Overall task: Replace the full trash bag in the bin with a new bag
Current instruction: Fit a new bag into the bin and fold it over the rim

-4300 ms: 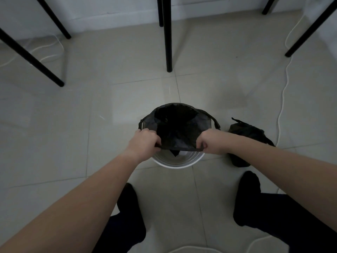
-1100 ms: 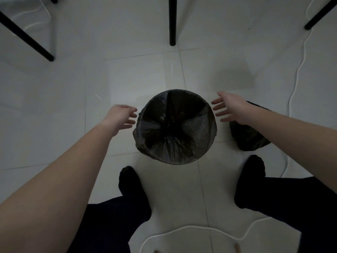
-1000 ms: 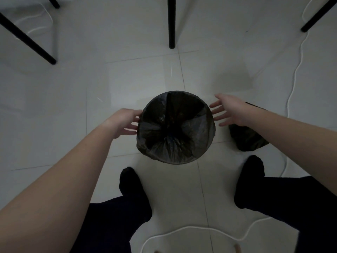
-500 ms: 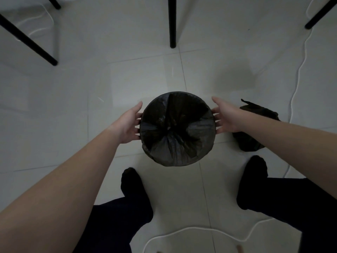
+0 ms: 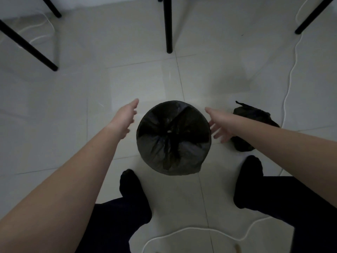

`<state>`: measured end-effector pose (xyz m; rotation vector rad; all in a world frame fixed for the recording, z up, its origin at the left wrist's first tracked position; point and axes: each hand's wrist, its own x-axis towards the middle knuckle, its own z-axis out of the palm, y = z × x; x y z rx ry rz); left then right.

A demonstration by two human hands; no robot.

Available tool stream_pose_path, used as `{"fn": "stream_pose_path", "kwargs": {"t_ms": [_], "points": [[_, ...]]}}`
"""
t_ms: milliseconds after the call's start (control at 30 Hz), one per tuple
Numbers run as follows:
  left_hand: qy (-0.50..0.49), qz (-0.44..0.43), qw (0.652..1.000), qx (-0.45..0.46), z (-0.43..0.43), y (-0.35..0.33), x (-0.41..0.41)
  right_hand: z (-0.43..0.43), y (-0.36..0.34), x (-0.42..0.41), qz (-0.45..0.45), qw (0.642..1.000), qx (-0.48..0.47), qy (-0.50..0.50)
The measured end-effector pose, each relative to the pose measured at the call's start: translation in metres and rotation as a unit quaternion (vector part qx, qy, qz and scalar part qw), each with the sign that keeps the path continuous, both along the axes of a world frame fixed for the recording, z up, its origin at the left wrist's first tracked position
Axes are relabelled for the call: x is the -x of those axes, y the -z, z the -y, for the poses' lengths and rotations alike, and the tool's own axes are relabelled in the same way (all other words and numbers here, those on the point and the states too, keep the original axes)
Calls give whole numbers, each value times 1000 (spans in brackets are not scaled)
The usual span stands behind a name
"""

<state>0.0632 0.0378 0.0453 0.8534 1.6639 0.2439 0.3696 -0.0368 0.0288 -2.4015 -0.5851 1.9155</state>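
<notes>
The round bin [image 5: 173,162] stands on the floor between my feet, fully lined with a new black bag [image 5: 173,132] that folds over its rim and hides the bin's wall. My left hand [image 5: 125,118] hovers just left of the rim, fingers straight, holding nothing. To the right of the rim my right hand [image 5: 219,126] hangs with spread fingers, apart from the bag or barely brushing it. The full tied black trash bag [image 5: 255,123] lies on the floor to the right, partly hidden behind my right forearm.
Black furniture legs stand at the back: one centre [image 5: 168,26], one left [image 5: 27,44], one far right [image 5: 311,17]. A white cable [image 5: 290,73] runs down the right side and loops across the floor [image 5: 191,230] in front of my feet [image 5: 134,190].
Earlier both hands gripped the bag's edge over the bin. Half a second ago both hands pressed the bin's sides; now they have drawn a little outward and off the rim.
</notes>
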Motion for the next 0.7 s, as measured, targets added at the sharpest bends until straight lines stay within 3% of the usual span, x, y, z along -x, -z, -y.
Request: {"fn": "stream_pose_path", "kwargs": {"t_ms": [100,200,300,400,467,567,633,700], "points": [[115,-146,982,34,2,-5,3,-2,0,-1,-15,997,-69,39],[158,-85,968,174,17,-7,0,-2,0,4,-69,992,-76,69],[127,-6,983,135,23,4,-1,4,7,8,-90,992,-56,70],[14,63,995,77,14,9,7,10,13,10,-102,992,-19,74],[17,6,998,61,4,8,16,9,12,11,-66,996,-17,57],[145,-123,972,138,3,2,27,1,11,11,-5,995,-90,44],[165,-81,963,199,11,2,26,-1,9,14,-41,992,-98,60],[146,-7,970,194,20,5,22,4,7,15,-66,994,-70,49]]}}
